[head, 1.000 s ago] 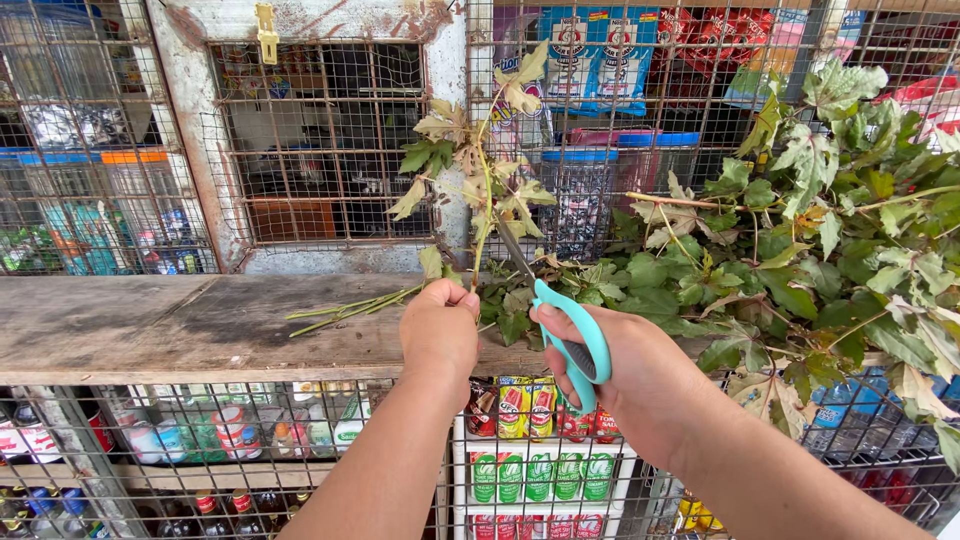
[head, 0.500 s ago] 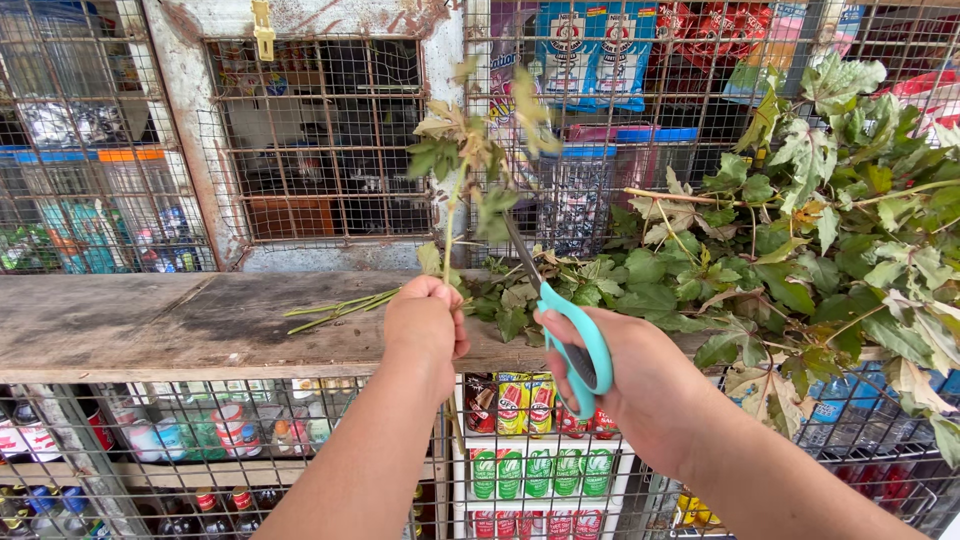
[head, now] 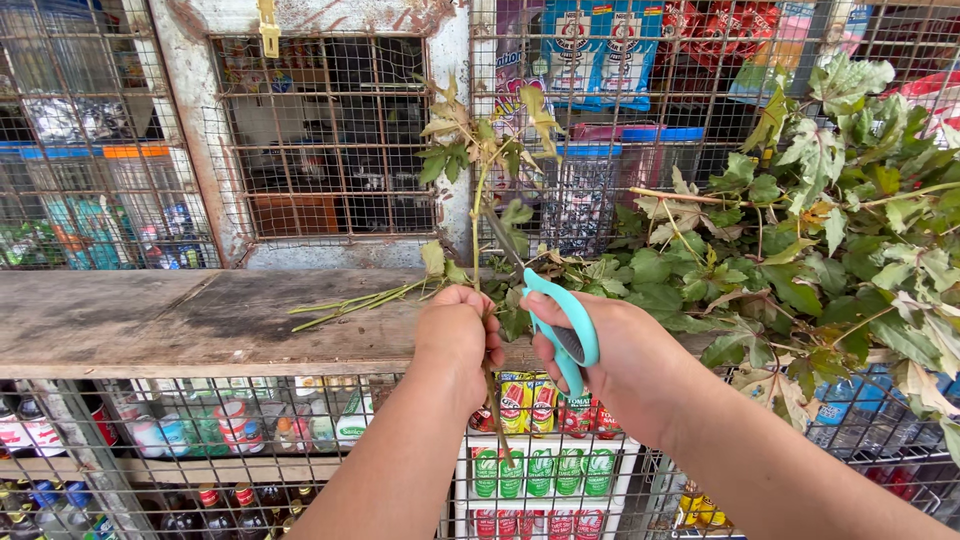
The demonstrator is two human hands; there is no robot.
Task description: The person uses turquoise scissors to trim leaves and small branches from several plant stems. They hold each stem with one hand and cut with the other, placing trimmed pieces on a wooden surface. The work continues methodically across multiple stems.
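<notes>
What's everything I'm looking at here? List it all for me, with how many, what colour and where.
leafy stem: one, green with yellowing leaves, held upright at centre
scissors: one pair, turquoise handles, centre right, blades beside the stem
pile of leafy branches: one heap, green, on the right of the shelf
stripped stalks: a few, pale green, lying on the shelf
wooden shelf: one, weathered grey-brown, across the middle
wire mesh: rusty grey, behind and below the shelf
packaged goods: many, mixed colours, behind the mesh
left hand: one, gripping the stem
right hand: one, holding the scissors
</notes>
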